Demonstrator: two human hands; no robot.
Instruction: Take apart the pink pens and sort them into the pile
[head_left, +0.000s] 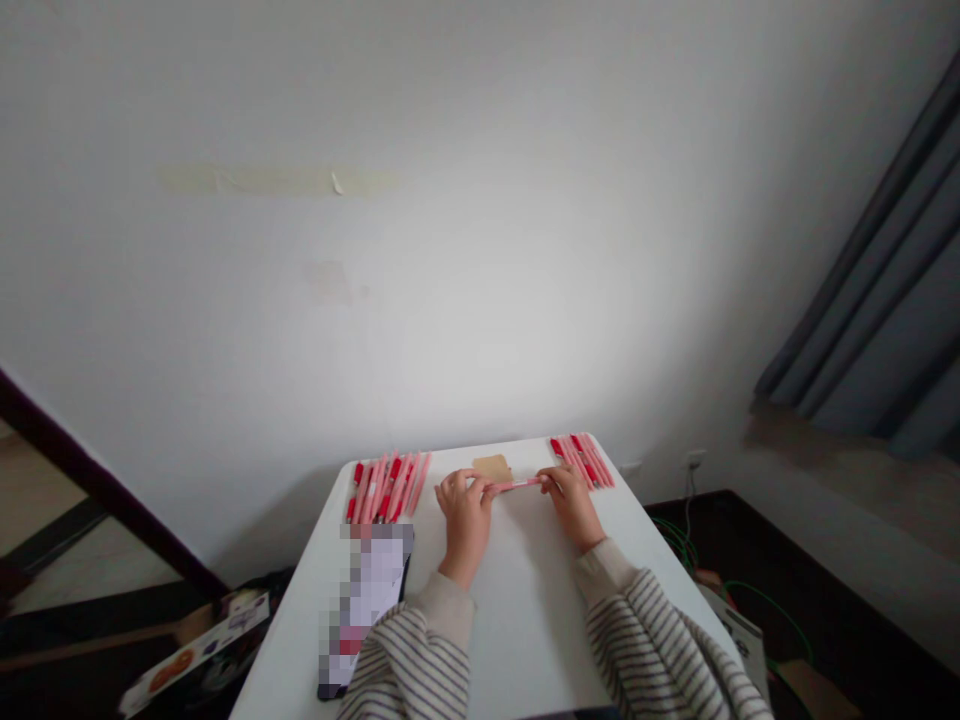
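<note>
A slim pink pen (pixel 523 483) is stretched sideways between my two hands, a little above the far part of the white table. My left hand (pixel 465 515) pinches its left end, fingers curled round it. At the other end, my right hand (pixel 571 505) grips it between thumb and fingers. Just behind the pen lies a small tan pad (pixel 492 467), partly covered by the left hand. Several pink and red pens (pixel 386 488) lie side by side left of my left hand. Another row of similar pens (pixel 583 460) rests beyond my right hand.
A phone-like device (pixel 375 590), its screen pixelated, lies on the table (pixel 525 620) by my left forearm. The white wall (pixel 480 250) stands right behind the table. A dark curtain (pixel 885 300) hangs at right. Green cables (pixel 772 600) and boxes are on the floor.
</note>
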